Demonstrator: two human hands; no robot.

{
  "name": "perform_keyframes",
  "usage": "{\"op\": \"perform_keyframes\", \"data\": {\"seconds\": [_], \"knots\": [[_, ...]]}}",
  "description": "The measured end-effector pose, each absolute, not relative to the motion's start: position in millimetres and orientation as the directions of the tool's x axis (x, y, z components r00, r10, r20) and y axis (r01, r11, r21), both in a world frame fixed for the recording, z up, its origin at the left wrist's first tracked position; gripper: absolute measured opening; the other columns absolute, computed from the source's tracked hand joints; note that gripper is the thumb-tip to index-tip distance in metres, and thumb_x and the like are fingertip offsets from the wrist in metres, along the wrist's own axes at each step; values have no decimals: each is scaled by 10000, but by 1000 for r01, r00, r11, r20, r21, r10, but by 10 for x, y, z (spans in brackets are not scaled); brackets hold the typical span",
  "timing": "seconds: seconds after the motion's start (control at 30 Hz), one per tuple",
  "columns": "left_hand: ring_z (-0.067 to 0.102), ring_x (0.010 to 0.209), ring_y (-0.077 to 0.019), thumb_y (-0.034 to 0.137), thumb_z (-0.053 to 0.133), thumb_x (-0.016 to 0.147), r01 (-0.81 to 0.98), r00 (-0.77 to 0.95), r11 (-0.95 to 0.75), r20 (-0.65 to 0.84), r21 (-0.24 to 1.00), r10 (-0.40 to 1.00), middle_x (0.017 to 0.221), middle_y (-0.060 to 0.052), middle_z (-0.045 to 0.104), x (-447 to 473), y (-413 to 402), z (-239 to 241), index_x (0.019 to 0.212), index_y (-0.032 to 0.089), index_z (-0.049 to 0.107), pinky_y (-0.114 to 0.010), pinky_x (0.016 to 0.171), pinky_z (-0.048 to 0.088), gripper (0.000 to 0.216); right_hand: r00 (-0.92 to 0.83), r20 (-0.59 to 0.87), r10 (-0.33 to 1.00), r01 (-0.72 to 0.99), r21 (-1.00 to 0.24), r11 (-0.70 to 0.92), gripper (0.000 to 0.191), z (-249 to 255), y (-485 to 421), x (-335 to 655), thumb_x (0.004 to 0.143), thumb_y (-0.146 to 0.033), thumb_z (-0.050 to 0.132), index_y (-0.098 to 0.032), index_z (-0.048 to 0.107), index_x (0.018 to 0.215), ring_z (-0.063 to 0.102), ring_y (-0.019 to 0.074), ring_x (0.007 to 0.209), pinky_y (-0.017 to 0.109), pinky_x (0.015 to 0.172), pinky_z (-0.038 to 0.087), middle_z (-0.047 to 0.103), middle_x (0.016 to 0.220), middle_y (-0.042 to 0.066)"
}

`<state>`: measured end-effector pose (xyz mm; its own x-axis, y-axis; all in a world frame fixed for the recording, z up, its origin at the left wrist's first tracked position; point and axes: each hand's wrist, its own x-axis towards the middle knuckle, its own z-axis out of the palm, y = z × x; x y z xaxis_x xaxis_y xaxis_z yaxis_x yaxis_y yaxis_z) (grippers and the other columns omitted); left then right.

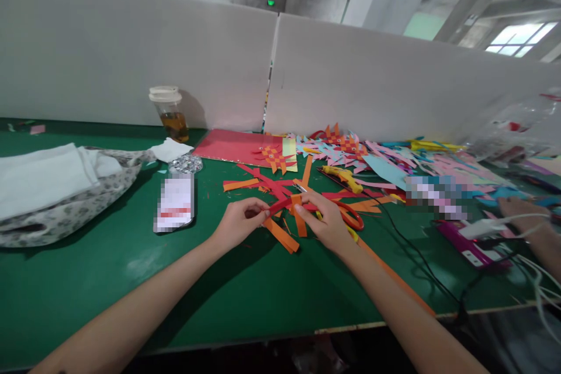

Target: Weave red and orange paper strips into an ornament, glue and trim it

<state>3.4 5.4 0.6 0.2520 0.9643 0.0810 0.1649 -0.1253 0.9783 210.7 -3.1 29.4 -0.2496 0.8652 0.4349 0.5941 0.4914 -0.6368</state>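
Observation:
Near the middle of the green table, my left hand (242, 221) pinches a red paper strip (279, 205) between thumb and fingers. My right hand (323, 217) is closed on an orange paper strip (300, 221), which crosses the red one. Below the fingers, more orange strips (283, 238) hang or lie at a slant; I cannot tell whether they are joined to the held ones. Scissors with orange-red handles (354, 217) lie beside and partly behind my right hand. Loose red strips (267, 180) spread out just beyond both hands.
A yellow glue gun (344, 178) trails a black cord. Woven paper fish (276, 158) lie on red sheets (236, 146). A cup of tea (173, 120), a phone (175, 201) and a patterned cloth (79, 216) are leftward. Rightward are a purple power strip (471, 245) and another person's hand (523, 213).

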Motion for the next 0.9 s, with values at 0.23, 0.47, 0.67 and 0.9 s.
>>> {"op": "perform_keyframes", "data": {"seconds": [0.23,0.47,0.67,0.9], "knots": [[569,596,-100,354,638,699,23,287,-102,92,994,953,676,-5,624,80,8,66,790,152,619,-215,584,470,222,-266,461,846,556,-644,526,120,408,-141,2034,797,-324,528,-219,515,739,556,191,858,330,796,428,574,864,42],[594,636,-112,394,687,647,-24,306,43,-34,999,951,699,-15,642,105,-16,100,755,146,634,-208,563,506,276,-213,419,883,499,-730,467,136,440,-139,2028,779,-327,545,-212,519,711,546,190,885,320,788,418,573,904,36],[602,639,-113,370,703,639,-34,270,28,-17,999,963,703,-16,658,118,-47,121,769,142,645,-207,571,503,269,-132,204,970,279,-931,234,295,415,-89,2016,769,-432,541,-201,438,618,454,107,587,244,570,385,432,619,-32],[605,641,-119,392,698,638,-40,248,17,-7,999,969,717,-24,665,119,-34,99,777,145,647,-212,555,505,289,18,118,993,154,-982,113,484,266,-62,1949,555,-434,736,-233,371,802,538,112,605,257,580,450,500,678,-53]]}}
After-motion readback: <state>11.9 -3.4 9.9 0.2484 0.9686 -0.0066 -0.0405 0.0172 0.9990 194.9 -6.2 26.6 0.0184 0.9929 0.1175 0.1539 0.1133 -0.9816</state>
